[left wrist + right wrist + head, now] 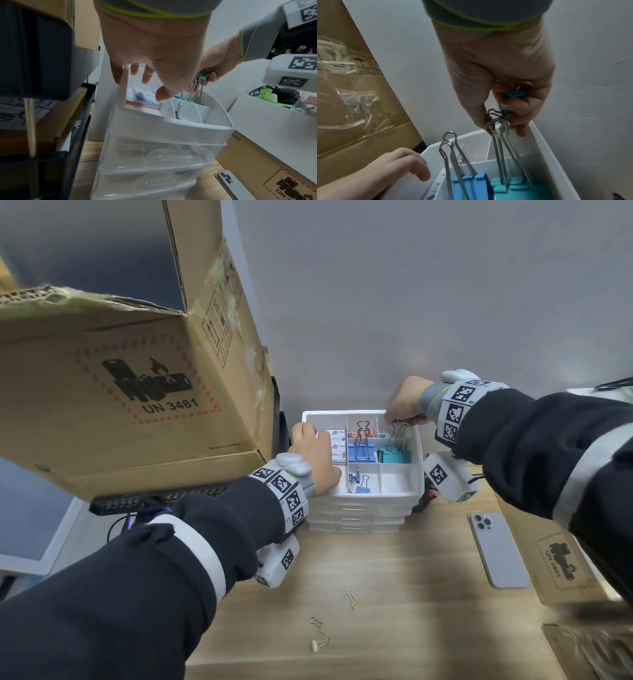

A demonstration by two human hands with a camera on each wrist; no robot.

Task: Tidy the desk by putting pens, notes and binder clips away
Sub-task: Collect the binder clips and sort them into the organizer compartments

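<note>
Head view: grips tray (376, 497) left wall with left hand (310, 453); pinches small teal clips (516, 94) in right hand (406, 402), just above large teal clips (395, 455) in tray.

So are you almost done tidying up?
Getting there. Notes, blue clips and big teal clips already sit in the tray. The right hand grips small teal clips above it while the left hand holds the rim. Three gold clips lie on the desk, not yet put away.
</note>
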